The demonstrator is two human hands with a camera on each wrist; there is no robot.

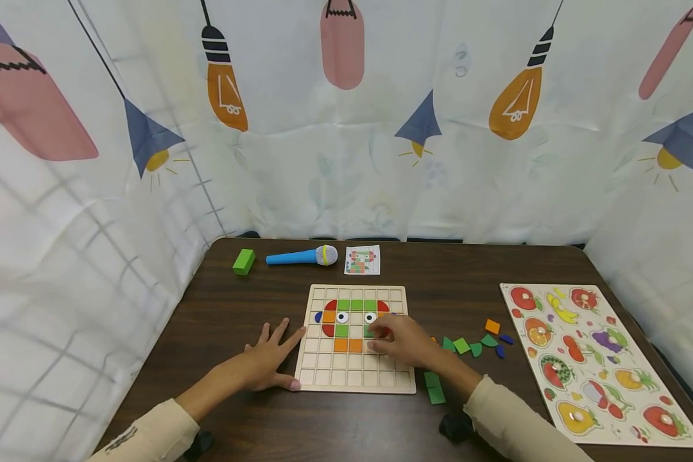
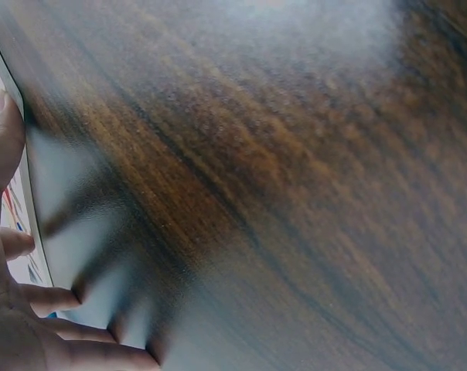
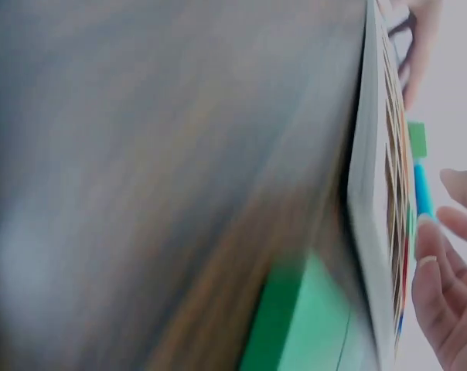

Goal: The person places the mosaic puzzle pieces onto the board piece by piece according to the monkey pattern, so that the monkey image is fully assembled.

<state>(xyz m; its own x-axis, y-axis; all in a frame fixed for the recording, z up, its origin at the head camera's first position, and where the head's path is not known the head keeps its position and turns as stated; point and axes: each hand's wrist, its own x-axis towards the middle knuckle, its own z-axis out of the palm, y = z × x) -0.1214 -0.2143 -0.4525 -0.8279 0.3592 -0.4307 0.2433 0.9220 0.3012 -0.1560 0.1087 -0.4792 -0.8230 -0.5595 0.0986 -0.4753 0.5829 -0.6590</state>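
A pale grid board [image 1: 357, 380] lies in the middle of the table, with red, green and orange tiles and two eye pieces on it. My left hand [image 1: 268, 360] rests beside its left edge, fingers spread, fingertips and thumb right at the edge. Over the board's right half is my right hand [image 1: 404, 340], its fingers bent down close to the tiles. It covers part of the pattern, right of two orange tiles [image 1: 348, 345]. In the right wrist view the thumb and fingertips [image 3: 428, 270] are near each other above the board; I cannot tell whether they pinch a tile.
Loose green, orange and blue pieces lie right of the board, among them green tiles [image 1: 434, 388] near its corner. Behind it are a green block [image 1: 244, 262], a toy microphone [image 1: 300, 256] and a pattern card [image 1: 362, 260]. A fruit puzzle board [image 1: 600, 366] lies far right.
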